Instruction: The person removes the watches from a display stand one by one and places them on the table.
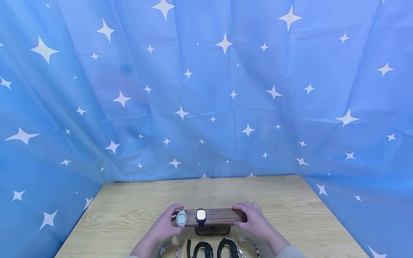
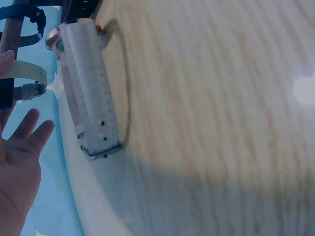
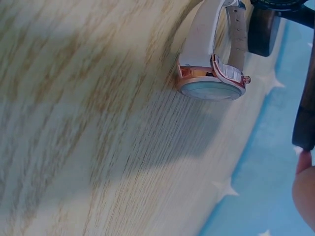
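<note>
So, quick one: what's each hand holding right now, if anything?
Left hand: holding the left end of the dark wooden bar, beside the pale watch.
Right hand: holding the bar's right end.

Head view high, facing forward, down; wrist views closer, tilted sideways; all share wooden bar (image 1: 221, 216).

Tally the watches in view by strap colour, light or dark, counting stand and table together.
Light straps: 3 (white watch on the stand, left pale watch and right pale watch on the table)
Dark straps: 3 (dark watch on the stand, left black watch and right black watch on the table)
Total: 6
</note>
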The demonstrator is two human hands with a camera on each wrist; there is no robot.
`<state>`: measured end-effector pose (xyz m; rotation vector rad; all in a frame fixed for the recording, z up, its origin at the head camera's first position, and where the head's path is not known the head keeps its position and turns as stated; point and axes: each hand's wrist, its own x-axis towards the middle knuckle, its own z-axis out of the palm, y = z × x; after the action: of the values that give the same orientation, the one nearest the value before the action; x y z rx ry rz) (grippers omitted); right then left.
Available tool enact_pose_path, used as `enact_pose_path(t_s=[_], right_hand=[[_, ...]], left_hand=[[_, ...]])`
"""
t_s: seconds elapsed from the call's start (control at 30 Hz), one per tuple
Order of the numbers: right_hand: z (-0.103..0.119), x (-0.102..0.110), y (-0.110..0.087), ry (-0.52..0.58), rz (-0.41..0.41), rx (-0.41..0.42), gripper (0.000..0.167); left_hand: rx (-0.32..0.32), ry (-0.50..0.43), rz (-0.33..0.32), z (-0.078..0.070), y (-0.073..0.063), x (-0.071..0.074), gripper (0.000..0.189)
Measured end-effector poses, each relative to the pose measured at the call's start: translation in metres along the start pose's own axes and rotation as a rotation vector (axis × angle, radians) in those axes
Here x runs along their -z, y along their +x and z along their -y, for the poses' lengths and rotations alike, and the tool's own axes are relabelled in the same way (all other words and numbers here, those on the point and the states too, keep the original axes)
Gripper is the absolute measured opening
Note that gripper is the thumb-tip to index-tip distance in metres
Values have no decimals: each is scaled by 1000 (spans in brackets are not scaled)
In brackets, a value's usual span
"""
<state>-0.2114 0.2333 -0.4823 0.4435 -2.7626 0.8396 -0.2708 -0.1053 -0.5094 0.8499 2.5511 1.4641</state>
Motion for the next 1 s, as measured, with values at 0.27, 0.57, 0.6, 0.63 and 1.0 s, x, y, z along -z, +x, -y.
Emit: enact_pose_path(t_s=[0.27, 0.57, 0.6, 0.63, 1.0], right_hand=[[-1, -1, -1, -17, -27, 1, 47], [0, -2, -1, -21, -27, 5, 46], [1, -2, -1, -19, -25, 4, 46], [1, -2, -1, -18, -24, 3, 46], [-1, -2, 0, -10, -19, -2, 46]], left_hand=[[14, 4, -13, 4, -1, -1, 59], [-28, 29, -27, 3, -2, -1, 58], [-35, 26, -32, 3, -3, -1, 58], [-36, 30, -39, 3, -3, -2, 58], [-48, 51, -91, 5, -4, -9, 61]])
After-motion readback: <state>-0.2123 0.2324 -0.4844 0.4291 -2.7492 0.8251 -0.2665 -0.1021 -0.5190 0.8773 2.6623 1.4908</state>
